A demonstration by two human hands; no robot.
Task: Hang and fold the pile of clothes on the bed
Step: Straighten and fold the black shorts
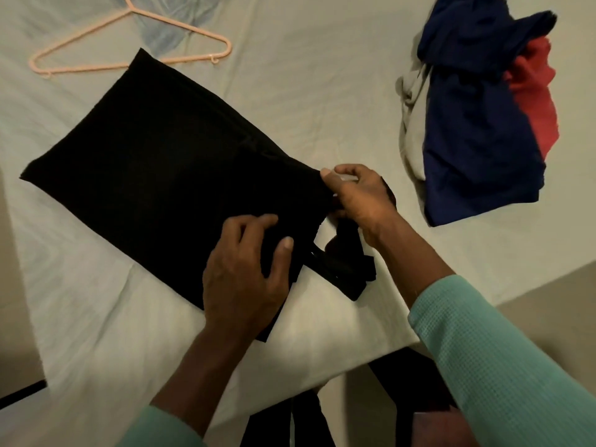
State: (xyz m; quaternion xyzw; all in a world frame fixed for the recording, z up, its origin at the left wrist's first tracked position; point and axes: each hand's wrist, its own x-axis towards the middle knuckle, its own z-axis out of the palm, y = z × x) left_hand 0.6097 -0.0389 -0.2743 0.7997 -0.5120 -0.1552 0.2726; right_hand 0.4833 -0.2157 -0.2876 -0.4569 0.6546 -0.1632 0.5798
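Note:
A black garment (154, 169) lies flat on the bed, reaching from the upper left toward me. My left hand (248, 275) pinches its near edge between thumb and fingers. My right hand (358, 195) grips the garment's right corner, where black straps (348, 269) trail onto the sheet. A pile of clothes (477, 117) in navy, red and grey sits at the upper right. A pink plastic hanger (129, 50) lies at the upper left, its lower bar partly under the black garment.
The pale sheet of the bed (306, 75) covers most of the view. Its corner (387, 343) ends close to me, with floor to the right. A light blue cloth (167, 33) lies under the hanger. Dark fabric (290, 424) hangs below the bed edge.

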